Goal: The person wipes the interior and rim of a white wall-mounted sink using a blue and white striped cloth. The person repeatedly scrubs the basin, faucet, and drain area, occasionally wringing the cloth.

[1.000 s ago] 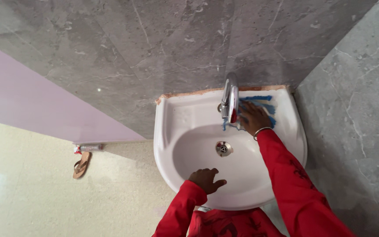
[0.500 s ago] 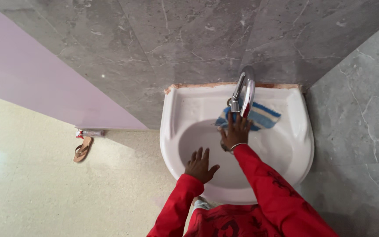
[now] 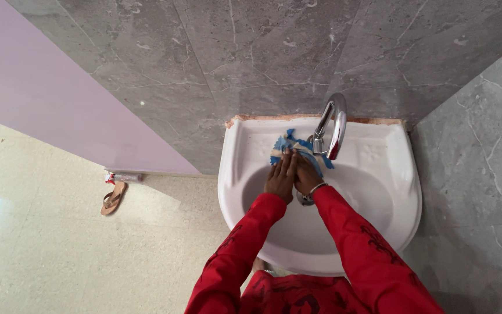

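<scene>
A blue, white and tan cloth (image 3: 289, 145) lies bunched on the back ledge of a white wall-mounted basin (image 3: 379, 168), just left of the chrome tap (image 3: 335, 125). My left hand (image 3: 280, 174) and my right hand (image 3: 307, 174) are side by side over the near edge of the cloth, fingers pressed on it. Both arms wear red sleeves, and a thin bangle sits on the right wrist. The drain is mostly hidden under my right wrist.
Grey marble-look tiles cover the wall behind the basin and the side wall at right. A lilac panel runs along the left. On the cream floor lie a brown sandal (image 3: 112, 198) and a small bottle (image 3: 123, 177) against the wall.
The cloth has moved from the right of the tap to its left and bunched up. My left hand has left the basin's front rim and joined the right hand on the cloth.
</scene>
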